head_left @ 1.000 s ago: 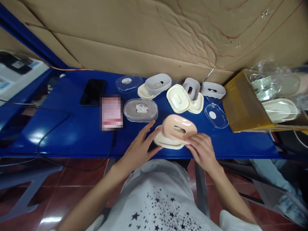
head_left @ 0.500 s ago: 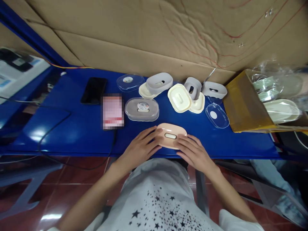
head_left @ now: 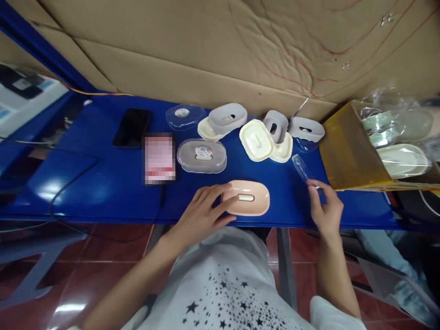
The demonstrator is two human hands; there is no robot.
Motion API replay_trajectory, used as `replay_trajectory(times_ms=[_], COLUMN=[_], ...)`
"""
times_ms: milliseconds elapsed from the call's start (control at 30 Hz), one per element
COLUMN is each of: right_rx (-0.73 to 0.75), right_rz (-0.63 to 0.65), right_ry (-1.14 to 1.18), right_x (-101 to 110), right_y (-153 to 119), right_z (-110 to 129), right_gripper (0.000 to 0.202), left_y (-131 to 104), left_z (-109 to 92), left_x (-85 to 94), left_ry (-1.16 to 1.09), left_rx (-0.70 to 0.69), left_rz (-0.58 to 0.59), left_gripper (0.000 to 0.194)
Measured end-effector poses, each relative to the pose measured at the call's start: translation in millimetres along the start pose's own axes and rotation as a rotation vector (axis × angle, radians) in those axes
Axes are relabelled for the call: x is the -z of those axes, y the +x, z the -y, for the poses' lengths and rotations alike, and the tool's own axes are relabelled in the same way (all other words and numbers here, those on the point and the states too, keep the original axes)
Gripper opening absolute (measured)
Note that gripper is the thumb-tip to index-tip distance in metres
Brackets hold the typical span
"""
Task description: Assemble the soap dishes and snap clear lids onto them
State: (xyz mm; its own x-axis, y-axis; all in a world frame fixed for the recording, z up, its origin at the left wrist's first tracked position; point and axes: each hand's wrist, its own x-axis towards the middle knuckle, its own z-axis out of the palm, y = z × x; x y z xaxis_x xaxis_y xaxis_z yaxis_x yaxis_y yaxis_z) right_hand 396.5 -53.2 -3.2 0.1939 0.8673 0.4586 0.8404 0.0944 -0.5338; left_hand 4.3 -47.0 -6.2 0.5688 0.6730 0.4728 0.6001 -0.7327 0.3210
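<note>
A peach oval soap dish [head_left: 261, 206] with a pale slot insert in its middle lies near the table's front edge. Over its left end rests my left hand [head_left: 202, 208], fingers spread and touching the rim and inside. My right hand [head_left: 326, 208], to the right of the dish, pinches the near end of a clear plastic lid [head_left: 300, 167]. The lid is tilted nearly edge-on, its far end pointing up and left. Behind the dish sits a grey oval soap dish [head_left: 220, 162] under a clear, labelled cover.
Grey oval rings [head_left: 237, 112] and cream trays [head_left: 256, 140] stand along the back of the blue table [head_left: 92, 183]. A cardboard box [head_left: 343, 151] of wrapped pieces is at right. A phone [head_left: 132, 128], a blurred pink item [head_left: 160, 158] and a cable [head_left: 74, 181] lie left.
My right hand has left the peach dish, moved right and picked up the clear lid, which is now tilted up off the table. My left hand stays on the dish.
</note>
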Motion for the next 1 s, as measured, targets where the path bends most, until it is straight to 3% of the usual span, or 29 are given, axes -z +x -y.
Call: replay_trajectory(times_ms=[100, 200, 300, 400, 500, 600, 667, 867, 1000], right_rx=[-0.109, -0.177, -0.215, -0.137, 0.106, 0.378, 0.478, 0.509, 0.512], right_rz=[0.096, 0.406, 0.646, 0.542, 0.364, 0.450, 0.496, 0.485, 0.510], right_ry=[0.437, 0.819, 0.961, 0.821, 0.505, 0.321, 0.293, 0.259, 0.238], right_x=[10.2, 7.7, -7.8, -23.1, -29.7, -31.7, -33.3, -36.1, -34.6], right_y=[-17.5, -24.1, -21.0, -16.8, -17.7, -22.3, -25.2, -26.6, -26.2], right_z=[34.5, 68.2, 90.2, 95.4, 89.3, 81.5, 78.5, 77.0, 76.4], right_gripper=[0.027, 0.035, 0.046, 0.047, 0.054, 0.075, 0.079, 0.069, 0.064], left_y=[6.4, 17.3, 25.6, 26.1, 21.4, 17.5, 16.6, 14.1, 6.4], left_z=[-7.5, -21.3, -30.1, -24.9, -13.0, -5.6, -4.5, -3.9, -1.7], left_x=[5.6, 12.5, 18.4, 20.2, 15.1, 4.6, -2.2, -9.0, -8.2], left_ry=[-0.079, -0.175, -0.229, -0.174, -0.143, -0.189, -0.218, -0.245, -0.283], left_rx=[0.025, 0.075, 0.053, -0.044, 0.057, 0.166, 0.184, 0.188, 0.163], left_rz=[-0.086, -0.091, -0.046, -0.056, -0.077, -0.036, -0.012, 0.106, 0.125], left_gripper=[0.063, 0.079, 0.078, 0.074, 0.077, 0.076, 0.077, 0.082, 0.075])
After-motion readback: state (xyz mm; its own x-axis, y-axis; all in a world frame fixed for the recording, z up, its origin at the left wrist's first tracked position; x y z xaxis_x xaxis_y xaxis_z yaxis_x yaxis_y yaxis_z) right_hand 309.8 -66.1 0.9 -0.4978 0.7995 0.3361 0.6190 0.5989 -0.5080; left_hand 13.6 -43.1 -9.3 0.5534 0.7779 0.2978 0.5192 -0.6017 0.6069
